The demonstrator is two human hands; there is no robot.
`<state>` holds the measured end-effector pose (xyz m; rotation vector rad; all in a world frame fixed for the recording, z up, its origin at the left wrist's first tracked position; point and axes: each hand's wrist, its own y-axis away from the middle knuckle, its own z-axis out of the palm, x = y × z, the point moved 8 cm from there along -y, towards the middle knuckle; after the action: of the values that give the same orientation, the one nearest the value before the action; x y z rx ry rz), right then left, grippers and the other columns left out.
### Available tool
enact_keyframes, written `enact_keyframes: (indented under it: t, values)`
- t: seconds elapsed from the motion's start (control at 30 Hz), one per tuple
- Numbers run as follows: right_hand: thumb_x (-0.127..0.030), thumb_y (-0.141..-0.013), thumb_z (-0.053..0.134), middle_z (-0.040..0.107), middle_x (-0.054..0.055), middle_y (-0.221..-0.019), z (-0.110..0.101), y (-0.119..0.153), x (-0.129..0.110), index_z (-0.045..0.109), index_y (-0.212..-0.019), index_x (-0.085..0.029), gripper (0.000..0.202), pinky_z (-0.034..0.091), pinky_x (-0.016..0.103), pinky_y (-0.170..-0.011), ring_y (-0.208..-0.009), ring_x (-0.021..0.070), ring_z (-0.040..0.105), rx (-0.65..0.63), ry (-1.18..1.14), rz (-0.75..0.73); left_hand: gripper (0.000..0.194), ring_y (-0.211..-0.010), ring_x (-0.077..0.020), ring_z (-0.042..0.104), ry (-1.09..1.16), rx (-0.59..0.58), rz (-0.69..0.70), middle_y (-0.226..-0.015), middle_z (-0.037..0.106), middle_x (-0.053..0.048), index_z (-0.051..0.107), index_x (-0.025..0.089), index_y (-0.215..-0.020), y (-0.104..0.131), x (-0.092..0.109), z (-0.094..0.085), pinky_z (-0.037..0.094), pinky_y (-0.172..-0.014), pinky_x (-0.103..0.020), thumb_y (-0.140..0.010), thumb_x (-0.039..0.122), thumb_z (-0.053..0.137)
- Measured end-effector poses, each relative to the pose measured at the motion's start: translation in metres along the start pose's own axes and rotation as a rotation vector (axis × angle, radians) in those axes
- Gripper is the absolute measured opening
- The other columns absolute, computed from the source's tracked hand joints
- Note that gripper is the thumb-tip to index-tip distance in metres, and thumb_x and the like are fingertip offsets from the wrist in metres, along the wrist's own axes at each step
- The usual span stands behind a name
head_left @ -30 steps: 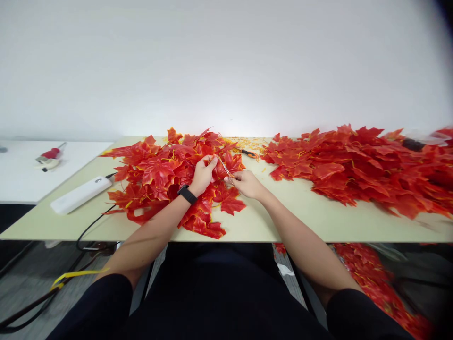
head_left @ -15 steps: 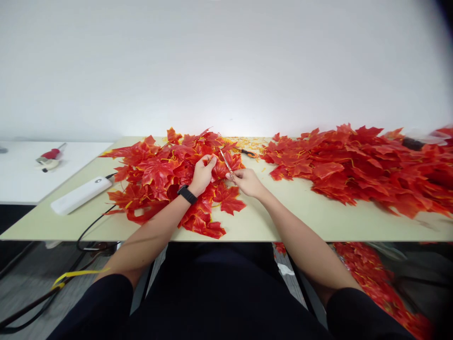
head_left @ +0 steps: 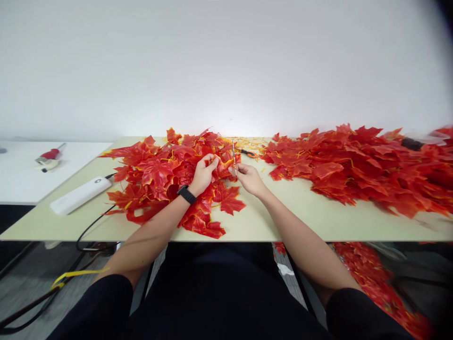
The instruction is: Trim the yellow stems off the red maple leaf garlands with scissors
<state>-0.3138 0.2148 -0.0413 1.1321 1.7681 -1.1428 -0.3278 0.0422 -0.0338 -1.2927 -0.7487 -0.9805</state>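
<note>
Location type: workroom; whether it is part of an office or a workshop cannot be determined. Indicators: plain white wall [head_left: 226,66] at the far side; flat, pale tabletop [head_left: 290,217]; red artificial leaves [head_left: 155,172] heaped in bulk at left and right; yellow scraps [head_left: 247,143] along the far edge; black-and-orange tool [head_left: 250,154] lying near the scraps.

The left hand [head_left: 203,175] hides one end of the leaf [head_left: 222,166] it pinches and part of the pile [head_left: 155,169] beneath. The right hand [head_left: 249,179] covers part of a thin tool [head_left: 233,152], too slim to identify. Just beyond the hands, yellow scraps [head_left: 244,141] are too small to tell apart. Far right of them, other leaves [head_left: 339,163] blur and run past the edge, partly hiding a dark thing [head_left: 413,144]. Far left, a red-and-grey thing [head_left: 49,158] is blurred.
</note>
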Motion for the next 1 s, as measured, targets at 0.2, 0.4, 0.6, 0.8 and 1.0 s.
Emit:
enact_keyframes:
  t: [0.2, 0.4, 0.6, 0.8, 1.0]
  values:
    - [-0.067, -0.082, 0.068, 0.039, -0.003, -0.068, 0.002, -0.001, 0.002, 0.043, -0.070, -0.020, 0.055, 0.030, 0.027, -0.062, -0.065, 0.0111, 0.032, 0.002, -0.078, 0.012, 0.033, -0.072, -0.0112, 0.048, 0.054, 0.007, -0.003, -0.074, 0.054, 0.001, 0.061, 0.017, -0.073, -0.001, 0.004, 0.000, 0.042, -0.073, -0.024, -0.084, 0.043, 0.078]
    - [-0.065, -0.081, 0.067, 0.039, -0.003, -0.067, 0.003, -0.001, -0.005, 0.042, -0.070, -0.020, 0.053, 0.028, 0.027, -0.061, -0.064, 0.0105, 0.033, 0.009, -0.102, 0.003, 0.032, -0.075, -0.0125, 0.051, 0.091, 0.122, -0.006, -0.074, 0.056, 0.000, 0.061, 0.017, -0.069, -0.004, -0.002, -0.012, 0.043, -0.077, -0.025, -0.079, 0.042, 0.079]
    - [-0.068, -0.079, 0.069, 0.038, -0.004, -0.063, -0.007, 0.000, 0.000, 0.043, -0.069, -0.020, 0.055, 0.026, 0.027, -0.058, -0.061, 0.0102, 0.031, 0.109, -0.110, 0.072, 0.031, -0.068, -0.0107, 0.049, -0.164, 0.233, 0.154, -0.068, 0.054, 0.003, 0.057, 0.017, -0.069, 0.001, 0.021, -0.018, 0.043, -0.075, -0.025, -0.090, 0.035, 0.071]
    - [-0.065, -0.075, 0.076, 0.041, -0.004, -0.058, -0.006, 0.003, 0.001, 0.048, -0.071, -0.020, 0.053, 0.024, 0.026, -0.051, -0.055, 0.0092, 0.033, 0.116, -0.191, 0.166, 0.025, -0.072, -0.0132, 0.063, -0.390, 0.262, 0.342, -0.076, 0.071, 0.000, 0.072, 0.019, -0.080, 0.020, 0.045, -0.006, 0.051, -0.075, -0.026, -0.092, 0.040, 0.072]
    - [-0.059, -0.077, 0.074, 0.058, -0.001, -0.065, 0.004, 0.005, -0.002, 0.052, -0.078, -0.020, 0.045, 0.032, 0.024, -0.050, -0.051, 0.0082, 0.044, 0.028, -0.298, 0.181, 0.031, -0.106, -0.0230, 0.077, -0.376, -0.183, 0.394, -0.111, 0.081, -0.008, 0.083, 0.020, -0.105, 0.032, 0.043, 0.027, 0.059, -0.099, -0.035, -0.098, 0.041, 0.062]
